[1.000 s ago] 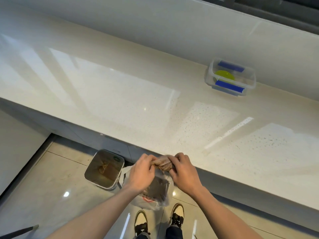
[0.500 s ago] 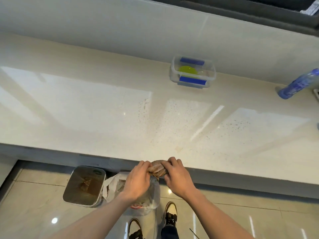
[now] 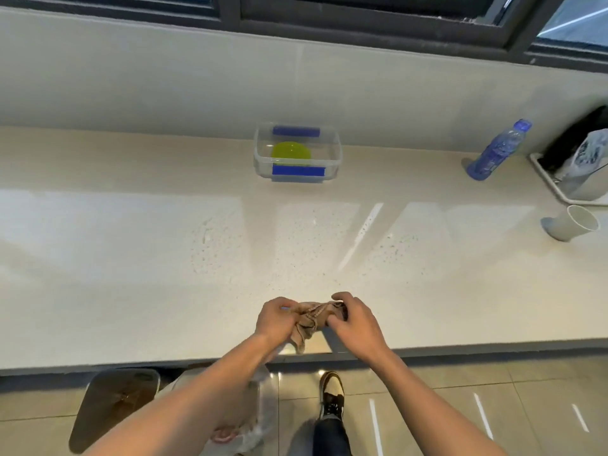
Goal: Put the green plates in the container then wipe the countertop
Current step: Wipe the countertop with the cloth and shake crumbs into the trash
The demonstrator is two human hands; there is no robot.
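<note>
A green plate (image 3: 291,150) lies inside a clear container (image 3: 335,149) with blue clips, at the back of the pale countertop (image 3: 131,258) near the wall. My left hand (image 3: 274,319) and my right hand (image 3: 357,320) both grip a crumpled brown cloth (image 3: 311,319) just above the counter's front edge. The cloth is bunched between my fingers, with one end hanging down.
A blue water bottle (image 3: 496,151) leans at the back right. Right of it sits a tray (image 3: 546,182) with a bag, and a white cup (image 3: 570,223) lies on its side. On the floor stand a metal bin (image 3: 112,406) and a plastic bag (image 3: 253,419).
Both hands have lifted the cloth from over the bag on the floor up onto the counter's front edge. The view has swung right, bringing the bottle, tray and cup into sight.
</note>
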